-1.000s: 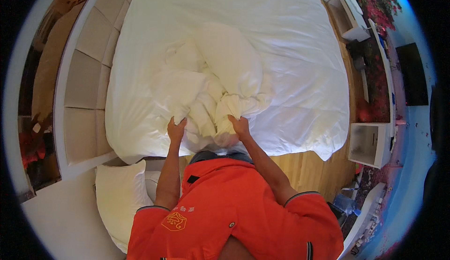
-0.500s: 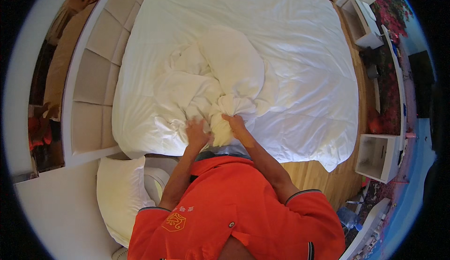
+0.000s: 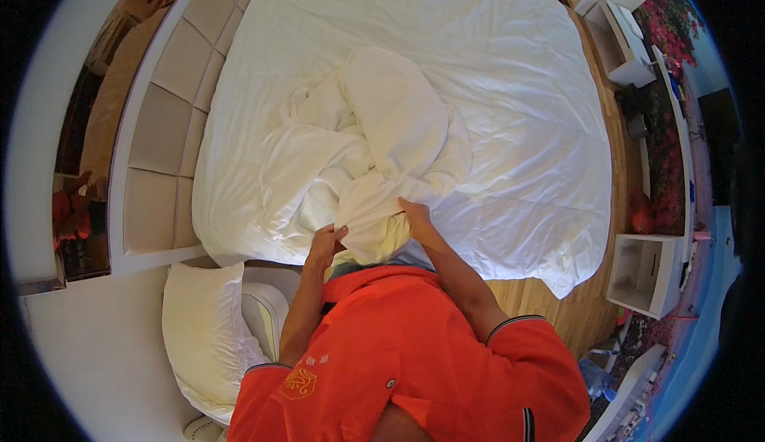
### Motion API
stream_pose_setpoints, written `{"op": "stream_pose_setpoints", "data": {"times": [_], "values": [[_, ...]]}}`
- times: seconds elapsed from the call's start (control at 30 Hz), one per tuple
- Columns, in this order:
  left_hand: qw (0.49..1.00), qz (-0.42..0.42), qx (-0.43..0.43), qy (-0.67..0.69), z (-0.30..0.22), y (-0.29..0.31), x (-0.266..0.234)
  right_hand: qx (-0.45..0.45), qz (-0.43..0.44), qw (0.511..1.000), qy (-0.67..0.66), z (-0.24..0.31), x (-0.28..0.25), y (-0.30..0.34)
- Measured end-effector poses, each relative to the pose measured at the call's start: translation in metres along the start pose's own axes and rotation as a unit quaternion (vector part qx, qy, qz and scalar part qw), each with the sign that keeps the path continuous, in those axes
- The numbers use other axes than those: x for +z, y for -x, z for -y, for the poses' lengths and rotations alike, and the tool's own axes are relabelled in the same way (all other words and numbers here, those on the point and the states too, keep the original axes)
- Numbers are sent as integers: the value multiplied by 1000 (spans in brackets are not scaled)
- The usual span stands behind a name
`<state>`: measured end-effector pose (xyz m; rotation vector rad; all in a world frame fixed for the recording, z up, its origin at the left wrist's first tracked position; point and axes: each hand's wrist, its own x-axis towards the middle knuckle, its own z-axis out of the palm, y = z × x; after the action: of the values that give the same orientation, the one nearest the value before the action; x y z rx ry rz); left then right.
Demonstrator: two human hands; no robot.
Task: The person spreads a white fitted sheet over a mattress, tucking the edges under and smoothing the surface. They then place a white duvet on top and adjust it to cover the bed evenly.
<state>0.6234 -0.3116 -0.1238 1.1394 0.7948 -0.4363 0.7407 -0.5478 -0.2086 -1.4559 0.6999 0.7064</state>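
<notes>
A plump white pillow in a pillowcase (image 3: pixel 396 115) lies on the bed, with its loose cloth end toward me. My left hand (image 3: pixel 324 244) pinches the left side of that near edge. At the other side, my right hand (image 3: pixel 416 216) grips the edge with the thumb on top. The cloth is stretched between both hands, and a yellowish fold shows near the right hand. Crumpled white bedding (image 3: pixel 307 167) is bunched beside and under the pillow. The far fingers of both hands are partly hidden by cloth.
The bed (image 3: pixel 518 123) has a wrinkled white cover and a padded headboard (image 3: pixel 159 127) on the left. Another white pillow (image 3: pixel 203 330) leans on a seat at the lower left. White shelf units (image 3: pixel 644 275) line the right wall beyond a strip of wooden floor (image 3: pixel 550 307).
The gathered cloth end has been spread out flat. My left hand has moved slightly left and closed on the edge; my right hand has shifted a little right.
</notes>
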Motion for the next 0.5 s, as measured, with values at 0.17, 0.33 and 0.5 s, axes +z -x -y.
{"op": "stream_pose_setpoints", "data": {"times": [0.17, 0.33, 0.5], "values": [[983, -151, 59, 85, 16, 10, -33, 52, 74, 996, -3, 30, -7, 20], [952, -230, 136, 149, 1, 20, -74, -17, 249, 968, 6, 60, 19, 76], [787, -306, 414, -340, -14, 23, -41, -128, 330, 935, -2, 70, 35, 76]]}}
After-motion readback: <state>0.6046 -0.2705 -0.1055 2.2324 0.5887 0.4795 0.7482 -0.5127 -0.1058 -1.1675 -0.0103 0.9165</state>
